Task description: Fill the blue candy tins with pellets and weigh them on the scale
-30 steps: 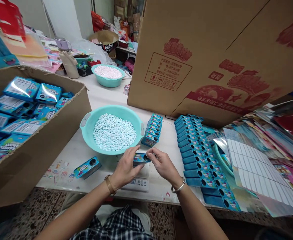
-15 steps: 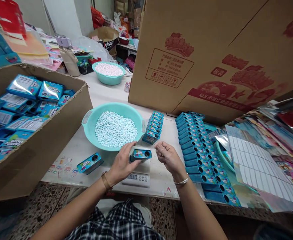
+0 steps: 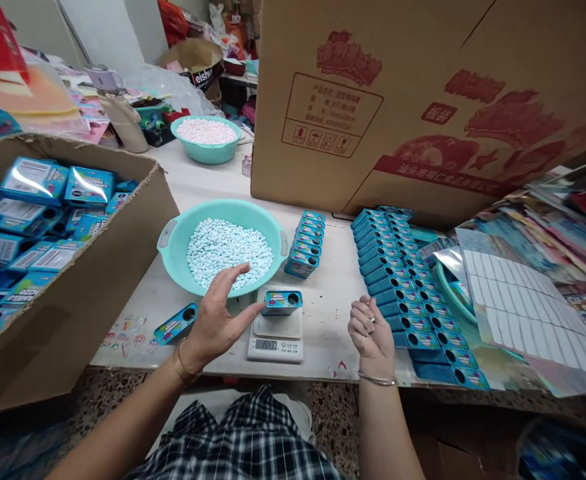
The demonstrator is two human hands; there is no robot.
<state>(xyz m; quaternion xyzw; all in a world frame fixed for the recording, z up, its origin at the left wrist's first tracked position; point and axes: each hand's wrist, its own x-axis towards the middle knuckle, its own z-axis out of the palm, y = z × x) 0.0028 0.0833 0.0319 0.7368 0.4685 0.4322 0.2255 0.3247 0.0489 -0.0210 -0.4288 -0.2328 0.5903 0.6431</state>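
Note:
A small blue candy box [image 3: 282, 302] with a round hole in its lid sits on a white digital scale [image 3: 276, 332] at the table's front edge. My left hand [image 3: 216, 319] is open just left of it, thumb near the box, fingers spread toward the teal basin [image 3: 175, 237] of pale blue candies. My right hand [image 3: 371, 328] rests right of the scale, fingers curled in, beside rows of blue boxes [image 3: 407, 305]; what it holds, if anything, is hidden.
A loose blue box [image 3: 175, 323] lies left of the scale. A short stack of boxes [image 3: 306, 244] stands beside the basin. A cardboard carton [image 3: 47, 267] of blue packs is at left, a large carton [image 3: 423, 100] behind, sticker sheets [image 3: 517, 307] at right, a second basin [image 3: 207, 138] farther back.
Both hands let go of the blue box, which now sits alone on the scale. My left hand opened and drew left; my right hand moved right toward the rows of boxes.

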